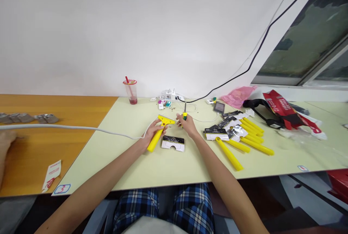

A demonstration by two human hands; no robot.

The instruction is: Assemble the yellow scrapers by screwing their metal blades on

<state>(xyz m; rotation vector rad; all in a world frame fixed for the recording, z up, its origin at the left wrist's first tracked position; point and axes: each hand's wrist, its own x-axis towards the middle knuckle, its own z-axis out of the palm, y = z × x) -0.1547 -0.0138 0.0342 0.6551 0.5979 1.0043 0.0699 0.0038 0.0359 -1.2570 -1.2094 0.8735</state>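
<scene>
My left hand point(151, 135) grips a yellow scraper point(155, 139) by its handle, with the wide head turned up and to the right. A white cable runs over that hand. My right hand point(188, 124) is closed around the yellow and green handle of a screwdriver point(185, 113), whose shaft points up. The two tools are apart. On the table just below lies a black and white cardboard sleeve point(173, 143). Right of my right hand are several more yellow scrapers point(230, 155), some with black and white sleeves point(216, 134) on their heads.
A plastic cup with a red straw point(131, 92) stands near the wall beside a power strip point(170, 95). Farther right lie a pink bag point(237, 97), black headphones point(258, 108) and red packaging point(285, 109). Another person's hand point(7, 141) is at the left edge, near grey parts point(20, 117).
</scene>
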